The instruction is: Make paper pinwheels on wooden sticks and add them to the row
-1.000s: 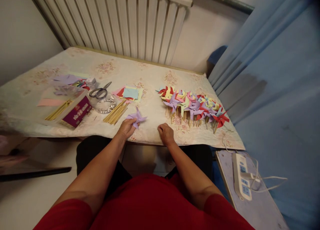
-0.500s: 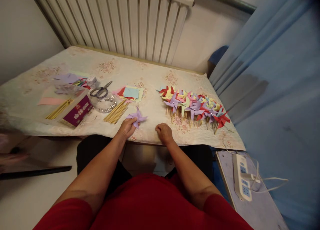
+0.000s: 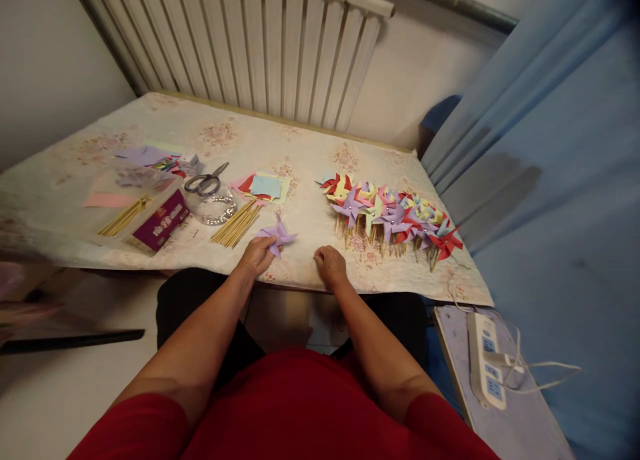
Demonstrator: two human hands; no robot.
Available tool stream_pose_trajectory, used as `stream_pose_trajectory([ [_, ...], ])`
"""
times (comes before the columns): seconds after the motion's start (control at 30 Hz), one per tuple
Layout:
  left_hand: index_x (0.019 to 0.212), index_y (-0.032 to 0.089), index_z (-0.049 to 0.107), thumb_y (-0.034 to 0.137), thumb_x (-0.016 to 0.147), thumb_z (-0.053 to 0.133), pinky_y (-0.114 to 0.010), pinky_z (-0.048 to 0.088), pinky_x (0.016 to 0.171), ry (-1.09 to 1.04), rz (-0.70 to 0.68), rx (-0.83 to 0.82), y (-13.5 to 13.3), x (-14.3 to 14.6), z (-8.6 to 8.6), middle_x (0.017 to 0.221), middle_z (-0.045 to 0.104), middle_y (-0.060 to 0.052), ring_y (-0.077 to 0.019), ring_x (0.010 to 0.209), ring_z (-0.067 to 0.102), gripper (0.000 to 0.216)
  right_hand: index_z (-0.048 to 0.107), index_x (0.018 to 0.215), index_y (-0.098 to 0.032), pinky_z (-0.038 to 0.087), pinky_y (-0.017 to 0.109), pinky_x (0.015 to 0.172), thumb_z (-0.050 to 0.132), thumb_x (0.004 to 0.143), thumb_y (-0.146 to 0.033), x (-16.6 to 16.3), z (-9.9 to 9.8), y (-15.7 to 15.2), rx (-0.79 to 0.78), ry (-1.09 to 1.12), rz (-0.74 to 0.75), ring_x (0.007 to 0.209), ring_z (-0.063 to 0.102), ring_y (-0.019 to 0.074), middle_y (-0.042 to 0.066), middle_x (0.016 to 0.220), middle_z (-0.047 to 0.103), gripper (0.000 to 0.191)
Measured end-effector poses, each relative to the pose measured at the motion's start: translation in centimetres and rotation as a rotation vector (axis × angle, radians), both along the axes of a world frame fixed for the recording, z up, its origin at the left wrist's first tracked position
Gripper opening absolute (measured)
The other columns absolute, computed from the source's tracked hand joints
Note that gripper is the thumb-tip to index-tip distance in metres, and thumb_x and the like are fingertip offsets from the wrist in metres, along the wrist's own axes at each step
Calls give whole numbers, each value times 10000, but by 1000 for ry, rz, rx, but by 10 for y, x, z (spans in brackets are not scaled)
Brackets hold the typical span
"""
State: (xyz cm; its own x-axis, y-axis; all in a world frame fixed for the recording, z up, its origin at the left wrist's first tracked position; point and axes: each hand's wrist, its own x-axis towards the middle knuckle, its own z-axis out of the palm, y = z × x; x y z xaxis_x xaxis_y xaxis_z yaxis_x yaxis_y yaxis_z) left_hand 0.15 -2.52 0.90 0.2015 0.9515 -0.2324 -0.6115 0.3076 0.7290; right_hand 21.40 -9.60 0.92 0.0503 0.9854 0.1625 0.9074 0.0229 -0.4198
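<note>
My left hand [image 3: 257,255] is closed on a purple paper pinwheel [image 3: 277,237], pinching its left side just above the table near the front edge. To the right, my right hand [image 3: 330,265] rests at the edge with its fingers curled together; whatever they may hold is hidden. A bundle of thin wooden sticks [image 3: 236,225] lies up and left of my left hand. Behind it are a stack of coloured paper squares [image 3: 266,187] and a clear round dish of silvery pins [image 3: 220,210]. Scissors [image 3: 206,183] lie across the dish's rim.
Finished pinwheels on sticks [image 3: 393,217] crowd the table's right side. At left stands a clear plastic box [image 3: 159,223] with a purple label, sticks and paper around it. A power strip [image 3: 487,360] lies on a low stand at right. Another person's hand [image 3: 30,313] shows, blurred, at far left.
The whole view has shifted slightly. Both my hands keep nearly the same pose, the left still gripping the purple pinwheel.
</note>
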Motion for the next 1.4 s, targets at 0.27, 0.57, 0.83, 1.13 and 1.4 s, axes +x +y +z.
stream_pose_trajectory([
  [0.27, 696, 152, 680, 148, 622, 775, -260, 482, 650, 5, 3, 0, -1, 0, 2, 724, 657, -16, -143, 678, 581, 121, 646, 795, -201, 359, 257, 723, 567, 879, -192, -2, 2, 0, -10, -7, -13, 806, 544, 159, 27, 837, 648, 116],
  [0.57, 690, 132, 686, 142, 583, 785, -254, 490, 637, 0, 13, -22, -3, 0, 6, 723, 663, -36, -143, 667, 586, 146, 651, 793, -197, 360, 246, 719, 552, 886, -183, -1, 4, 1, -15, 16, -1, 786, 553, 147, 23, 836, 654, 136],
  [0.83, 715, 144, 690, 140, 605, 784, -261, 493, 645, -3, 5, -7, -2, 0, 4, 767, 672, -49, -147, 690, 591, 144, 659, 813, -211, 342, 264, 680, 511, 919, -216, -3, 3, 6, -59, -28, -61, 784, 569, 161, 35, 867, 681, 182],
  [1.13, 714, 145, 703, 144, 597, 787, -258, 492, 635, -3, 3, -19, -2, 0, 4, 747, 671, -41, -147, 681, 585, 143, 658, 855, -215, 319, 280, 642, 471, 938, -255, -6, 7, 12, -119, -93, -133, 757, 585, 176, 48, 875, 699, 209],
  [1.4, 714, 153, 698, 138, 624, 763, -268, 488, 649, 6, 1, 0, -3, 0, 4, 750, 674, -41, -153, 680, 594, 112, 663, 866, -224, 342, 277, 659, 478, 926, -254, -7, 9, 14, -148, -64, -157, 765, 593, 179, 49, 875, 704, 196],
])
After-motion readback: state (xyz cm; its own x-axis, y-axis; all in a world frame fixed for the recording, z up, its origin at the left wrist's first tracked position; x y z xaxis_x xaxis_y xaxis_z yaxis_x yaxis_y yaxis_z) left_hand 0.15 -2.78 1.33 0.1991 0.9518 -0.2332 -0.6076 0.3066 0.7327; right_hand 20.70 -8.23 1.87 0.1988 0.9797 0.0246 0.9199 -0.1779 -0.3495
